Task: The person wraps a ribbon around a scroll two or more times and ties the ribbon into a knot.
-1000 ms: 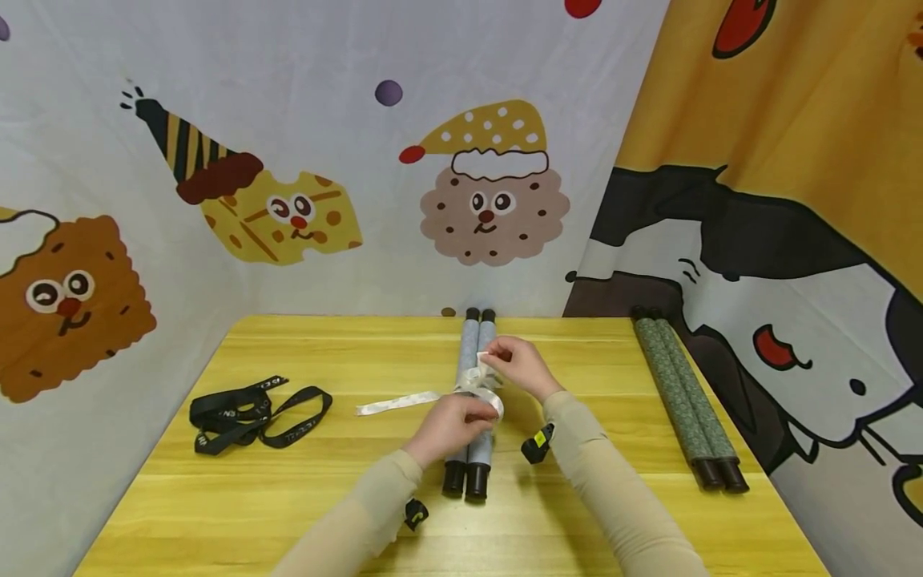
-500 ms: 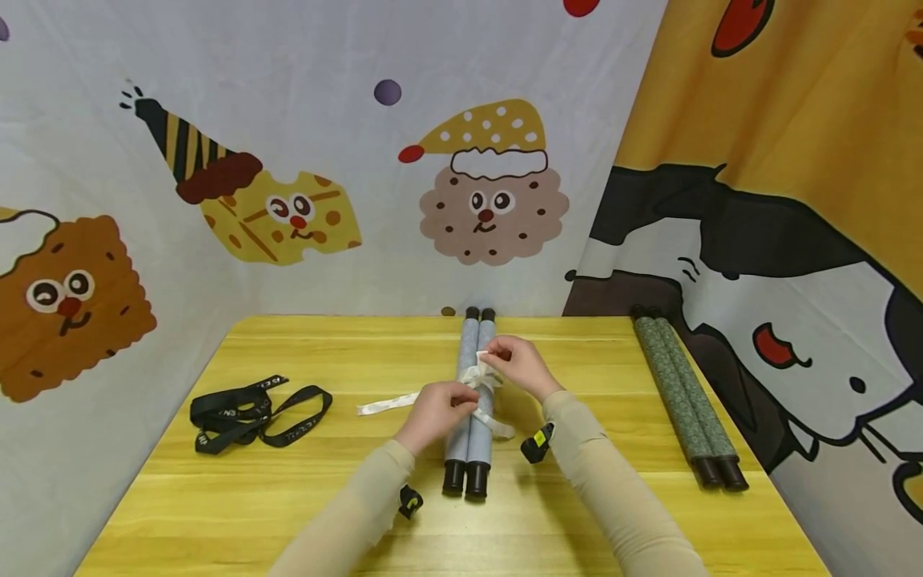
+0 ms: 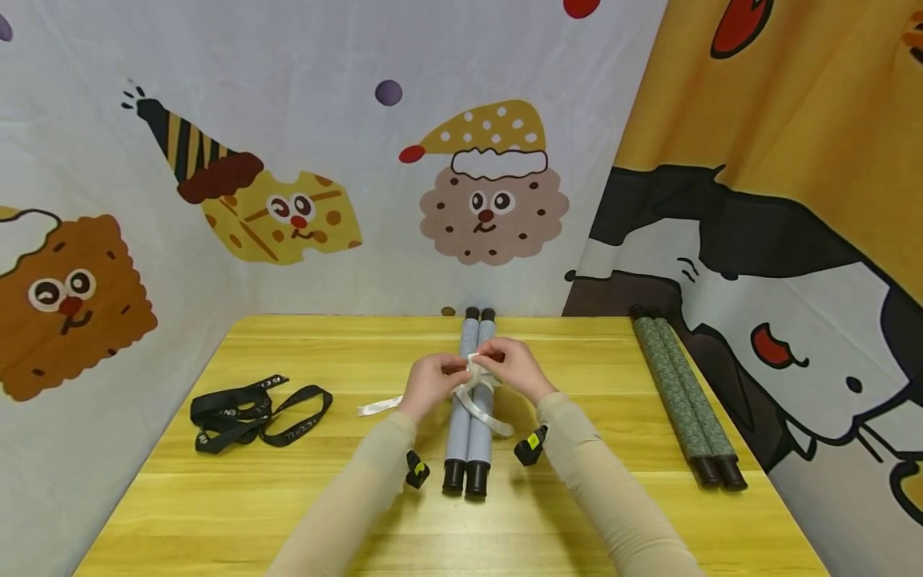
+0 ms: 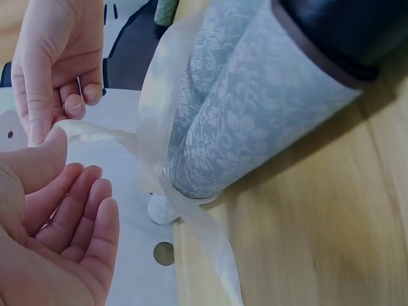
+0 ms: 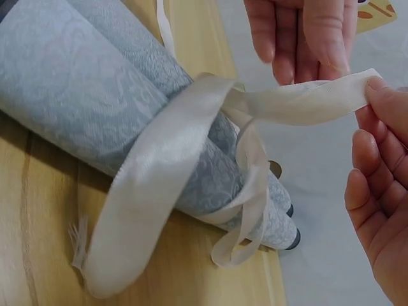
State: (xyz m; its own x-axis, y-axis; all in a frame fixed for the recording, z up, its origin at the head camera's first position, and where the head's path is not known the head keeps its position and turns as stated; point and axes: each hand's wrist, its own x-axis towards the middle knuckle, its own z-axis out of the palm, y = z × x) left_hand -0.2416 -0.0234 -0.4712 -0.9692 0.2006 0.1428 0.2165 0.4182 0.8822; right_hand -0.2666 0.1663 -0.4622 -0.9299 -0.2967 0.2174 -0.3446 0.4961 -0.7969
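Note:
Two pale blue, floral-patterned rolls (image 3: 457, 433) with dark end caps lie side by side, pointing away from me. A white satin ribbon (image 5: 150, 172) wraps round them, with a small loop hanging at its knot and one tail draped over the rolls. My right hand (image 3: 517, 370) pinches an end of this ribbon between thumb and index finger, above the rolls. My left hand (image 3: 430, 383) meets it from the left, thumb and index finger at the same raised strip, as the left wrist view also shows; its other fingers are loosely bent.
A black printed strap (image 3: 241, 413) lies loosely coiled at the table's left. Two green patterned rolls (image 3: 685, 393) lie along the right edge. Another ribbon tail (image 3: 380, 406) stretches left on the wooden table (image 3: 252, 513). A cartoon-printed cloth (image 3: 310, 96) hangs behind.
My left hand has let the lower ribbon tail drop across the rolls, then moved up to the end beside my right hand. The right hand stays nearly in place, still pinching the ribbon.

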